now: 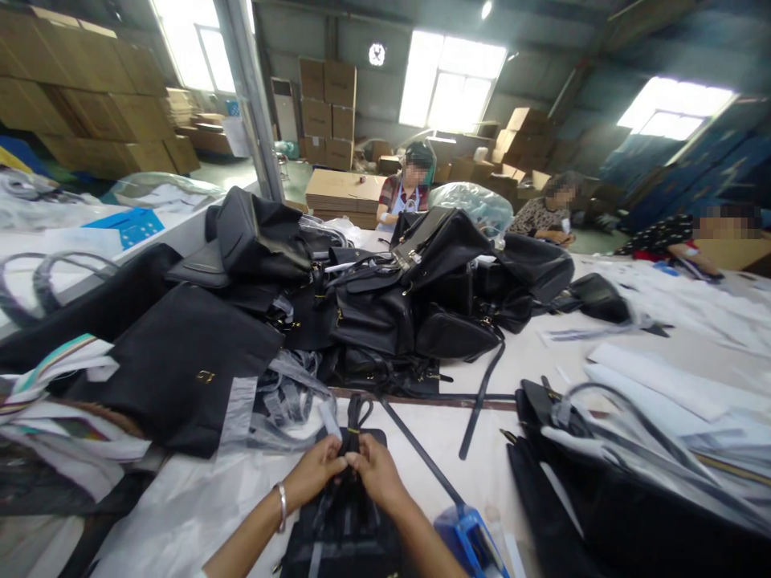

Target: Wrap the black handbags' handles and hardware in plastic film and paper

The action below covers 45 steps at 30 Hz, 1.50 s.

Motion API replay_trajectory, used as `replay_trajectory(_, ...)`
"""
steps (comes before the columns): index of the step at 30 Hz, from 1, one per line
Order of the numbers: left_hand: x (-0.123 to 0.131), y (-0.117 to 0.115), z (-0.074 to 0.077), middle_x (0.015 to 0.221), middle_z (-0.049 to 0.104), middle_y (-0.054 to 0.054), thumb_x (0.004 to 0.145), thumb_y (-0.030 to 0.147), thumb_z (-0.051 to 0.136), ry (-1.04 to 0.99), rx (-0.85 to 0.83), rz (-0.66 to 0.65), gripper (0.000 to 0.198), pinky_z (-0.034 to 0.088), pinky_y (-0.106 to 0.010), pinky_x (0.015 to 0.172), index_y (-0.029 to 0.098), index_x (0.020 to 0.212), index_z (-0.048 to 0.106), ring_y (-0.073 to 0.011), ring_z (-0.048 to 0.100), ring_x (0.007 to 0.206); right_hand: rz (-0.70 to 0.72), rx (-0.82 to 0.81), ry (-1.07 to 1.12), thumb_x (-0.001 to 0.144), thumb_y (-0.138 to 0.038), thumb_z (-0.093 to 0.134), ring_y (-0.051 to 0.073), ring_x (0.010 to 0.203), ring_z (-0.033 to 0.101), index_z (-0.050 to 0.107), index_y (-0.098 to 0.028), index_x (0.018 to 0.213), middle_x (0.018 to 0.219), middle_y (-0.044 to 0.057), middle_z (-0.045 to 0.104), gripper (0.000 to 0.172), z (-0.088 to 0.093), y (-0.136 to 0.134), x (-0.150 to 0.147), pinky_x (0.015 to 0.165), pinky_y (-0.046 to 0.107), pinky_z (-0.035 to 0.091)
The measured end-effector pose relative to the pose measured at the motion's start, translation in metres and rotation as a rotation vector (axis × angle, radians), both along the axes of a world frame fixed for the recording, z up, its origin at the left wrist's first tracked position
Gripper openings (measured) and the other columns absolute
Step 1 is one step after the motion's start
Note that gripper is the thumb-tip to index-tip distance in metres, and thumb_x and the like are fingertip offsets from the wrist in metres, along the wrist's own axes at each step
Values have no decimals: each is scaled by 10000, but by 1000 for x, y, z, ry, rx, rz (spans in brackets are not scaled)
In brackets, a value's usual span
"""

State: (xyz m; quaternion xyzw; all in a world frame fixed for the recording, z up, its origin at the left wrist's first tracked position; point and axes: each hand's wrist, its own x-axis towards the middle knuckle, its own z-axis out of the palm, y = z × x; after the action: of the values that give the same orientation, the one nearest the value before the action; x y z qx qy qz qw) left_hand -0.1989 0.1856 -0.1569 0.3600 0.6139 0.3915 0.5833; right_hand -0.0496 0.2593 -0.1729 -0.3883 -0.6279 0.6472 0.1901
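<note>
A black bag (337, 546) lies on the white table in front of me, with a looped black strap (355, 417) at its top end. My left hand (322, 466) and my right hand (373, 470) meet over this strap, fingers pinched on it from both sides. A small gold-coloured band circles the strap just above my fingertips. By my left fingers a pale strip (329, 419) stands up; whether I hold it is unclear. Close to my right forearm is a blue tool (470, 538) with a dark strip running up from it.
A heap of black bags (373, 321) spreads across the table ahead. To the left lie a flat black bag (181, 361) and striped ribbons (66, 417); a larger black bag with wrapped handles (632, 490) stands at right. Several people sit beyond, one in an apron (406, 193).
</note>
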Motion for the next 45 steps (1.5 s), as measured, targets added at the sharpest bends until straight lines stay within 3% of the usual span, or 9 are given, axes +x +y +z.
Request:
replay_trajectory(4, -10, -4, 1, 609, 535, 57, 742, 555, 588, -14, -1, 1, 392, 320, -192, 405, 178, 839, 537, -80, 468, 443, 102, -123, 33, 759, -321, 558, 97, 494, 456, 507, -188, 880, 614, -58, 489, 187, 6, 5, 4, 482, 219, 367)
replay_trajectory(9, -13, -8, -1, 523, 476, 86, 747, 538, 597, -25, -14, 11, 374, 329, -172, 375, 180, 754, 491, -65, 465, 380, 139, -140, 109, 793, -408, 550, 89, 539, 460, 503, -188, 928, 681, -46, 497, 262, 10, 4, 10, 537, 226, 384)
replay_trajectory(16, -2, -7, -3, 552, 510, 86, 707, 496, 652, -26, -6, 4, 378, 381, -174, 362, 197, 767, 429, -92, 547, 387, 56, 99, -91, 818, -446, 541, 114, 571, 450, 465, -196, 761, 615, -57, 423, 267, 4, -1, 2, 543, 230, 365)
replay_trajectory(19, -4, -6, -1, 519, 510, 85, 735, 504, 621, -23, -17, -13, 362, 385, -179, 357, 198, 757, 430, -104, 559, 377, 129, 163, -124, 838, -428, 513, 117, 565, 469, 457, -199, 748, 621, -51, 452, 253, 8, 2, 3, 539, 229, 367)
replay_trajectory(26, -10, -7, -4, 516, 521, 74, 769, 506, 579, 12, -24, -23, 341, 323, -168, 348, 186, 739, 464, -90, 535, 370, 201, 99, -80, 870, -416, 456, 119, 532, 489, 456, -200, 778, 608, -52, 467, 234, 15, 4, 10, 511, 225, 374)
replay_trajectory(30, -12, -11, -5, 468, 505, 76, 784, 511, 557, 32, -33, -31, 341, 256, -170, 343, 180, 729, 497, -79, 484, 345, 278, 228, -120, 880, -340, 423, 143, 629, 533, 523, -197, 815, 693, -18, 550, 186, 17, 6, 14, 585, 239, 402)
replay_trajectory(34, -15, -14, 0, 557, 571, 49, 768, 554, 552, 21, -56, -33, 381, 262, -176, 351, 176, 743, 512, -74, 487, 356, 346, 305, -118, 829, -257, 462, 179, 781, 563, 564, -199, 867, 833, 13, 605, 124, 26, 10, 17, 692, 262, 423)
replay_trajectory(39, -18, -15, 5, 720, 658, -18, 742, 616, 534, -12, -78, -43, 453, 339, -191, 392, 164, 758, 540, -97, 561, 433, 405, 235, -82, 815, -198, 424, 151, 678, 546, 538, -199, 850, 758, -8, 572, 119, 30, 12, 20, 637, 245, 417)
replay_trajectory(45, -16, -16, 7, 569, 579, 29, 779, 547, 540, 61, -24, -19, 381, 332, -204, 426, 168, 748, 564, -113, 538, 471, 395, 54, 8, 856, -292, 445, 128, 622, 521, 541, -195, 893, 764, -9, 563, 141, 28, 14, 19, 597, 238, 419)
